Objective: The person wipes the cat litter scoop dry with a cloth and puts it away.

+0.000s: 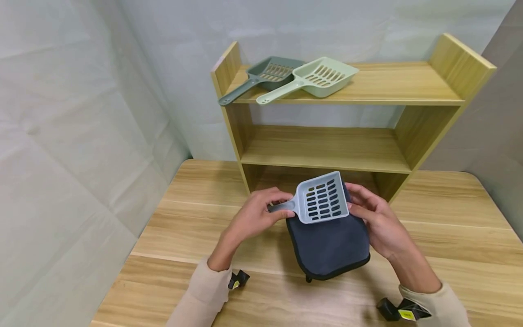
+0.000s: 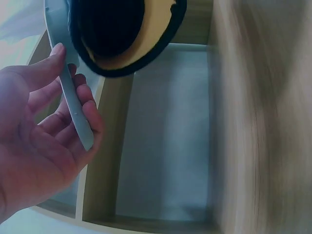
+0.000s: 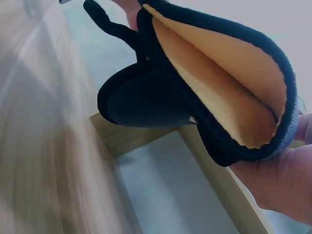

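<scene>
My left hand (image 1: pixel 257 211) holds a grey slotted litter scoop (image 1: pixel 300 200) by its handle, thumb on one side and fingers on the other. In the left wrist view the handle (image 2: pixel 77 109) lies across the curled fingers. Behind and below the scoop is a dark navy fabric mitt (image 1: pixel 328 250), which my right hand (image 1: pixel 377 222) grips at its right edge. The right thumb lies at the scoop's right rim; whether it touches cannot be told. In the right wrist view, the mitt's opening shows an orange lining (image 3: pixel 209 73) and a black loop (image 3: pixel 114 27).
A wooden shelf unit (image 1: pixel 327 168) stands at the back of the wooden table (image 1: pixel 184 236). On its top board lie a dark grey-green scoop (image 1: pixel 255 77) and a pale green scoop (image 1: pixel 300 81), handles past the front edge. Pale sheeting (image 1: pixel 73 136) hangs behind and at the left.
</scene>
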`<act>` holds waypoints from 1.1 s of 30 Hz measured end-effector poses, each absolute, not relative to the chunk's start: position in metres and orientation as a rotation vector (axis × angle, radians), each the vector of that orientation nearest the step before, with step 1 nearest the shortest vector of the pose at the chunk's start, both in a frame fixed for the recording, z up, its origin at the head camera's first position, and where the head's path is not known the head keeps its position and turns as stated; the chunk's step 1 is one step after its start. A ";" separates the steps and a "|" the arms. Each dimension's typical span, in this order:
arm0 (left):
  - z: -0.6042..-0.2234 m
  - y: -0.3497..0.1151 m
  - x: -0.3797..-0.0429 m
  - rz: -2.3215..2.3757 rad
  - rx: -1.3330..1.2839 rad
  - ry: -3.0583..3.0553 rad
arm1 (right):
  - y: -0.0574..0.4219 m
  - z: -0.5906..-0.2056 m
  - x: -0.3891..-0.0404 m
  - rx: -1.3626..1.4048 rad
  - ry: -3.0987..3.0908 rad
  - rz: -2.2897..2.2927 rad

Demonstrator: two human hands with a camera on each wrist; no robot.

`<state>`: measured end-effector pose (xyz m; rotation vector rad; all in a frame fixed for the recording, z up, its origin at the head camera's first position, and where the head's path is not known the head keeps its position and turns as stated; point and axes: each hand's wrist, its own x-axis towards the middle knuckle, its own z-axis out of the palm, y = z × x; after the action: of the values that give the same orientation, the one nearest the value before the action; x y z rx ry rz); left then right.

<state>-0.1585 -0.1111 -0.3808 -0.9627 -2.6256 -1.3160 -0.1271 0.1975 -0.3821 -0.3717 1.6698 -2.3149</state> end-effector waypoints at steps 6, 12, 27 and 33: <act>-0.382 -0.111 -0.159 -1.324 -0.962 -2.625 | 0.197 -0.385 -0.127 -0.419 1.706 -2.301; -0.378 -0.116 -0.159 -1.346 -0.954 -2.634 | 0.202 -0.381 -0.127 -0.378 1.723 -2.291; -0.369 -0.131 -0.159 -1.280 -0.866 -2.688 | 0.217 -0.373 -0.129 -0.376 1.584 -2.347; -0.371 -0.129 -0.160 -1.326 -0.910 -2.667 | 0.210 -0.375 -0.129 -0.359 1.601 -2.309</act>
<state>-0.1599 -0.1287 -0.3712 -0.9101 -2.6674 -1.3263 -0.1292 0.2102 -0.3753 -0.3594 1.6007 -2.3087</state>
